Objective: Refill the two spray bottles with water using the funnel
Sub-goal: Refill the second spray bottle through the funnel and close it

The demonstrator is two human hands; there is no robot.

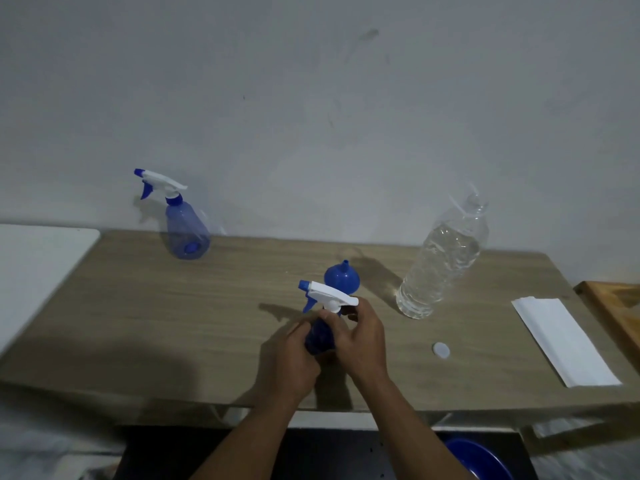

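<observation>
Near spray bottle, held upright in both hands at the table's front centre.

Left hand wrapped around the blue body; right hand fingers pinching the collar under the white trigger head. Blue funnel just behind, spout up. Second spray bottle far left by the wall. Uncapped water bottle to the right; white cap lying near; folded white paper far right on the wooden table.

A blue spray bottle with a white trigger head stands upright near the table's front edge, its body mostly hidden by two hands. At its 10 o'clock, well apart, stands a second translucent blue spray bottle, head on. A blue funnel rests mouth-down just behind the near bottle, with an uncapped, part-filled water bottle at 2 o'clock.
</observation>
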